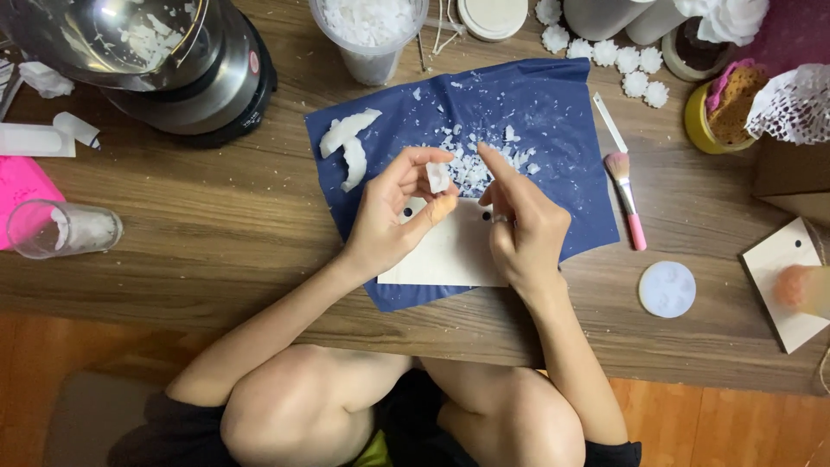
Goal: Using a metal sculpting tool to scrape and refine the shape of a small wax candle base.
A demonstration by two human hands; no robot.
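Observation:
My left hand (pixel 393 212) pinches a small white wax piece (pixel 438 176) between thumb and fingers, above a white card (pixel 450 255) with punched holes. My right hand (pixel 523 220) hovers beside it with the index finger stretched out toward the wax piece; it holds nothing and wears a ring. Both hands are over a dark blue sheet (pixel 562 121) strewn with white wax flakes (pixel 475 160). Two larger curved white wax pieces (pixel 347 143) lie on the sheet's left part.
A metal melting pot (pixel 156 60) stands at back left, a clear cup of white flakes (pixel 370 35) behind the sheet. A pink brush (pixel 624 186), round white mould (pixel 667 289), small glass (pixel 60 229), white flower shapes (pixel 622 56) and wooden tags (pixel 782 277) lie around.

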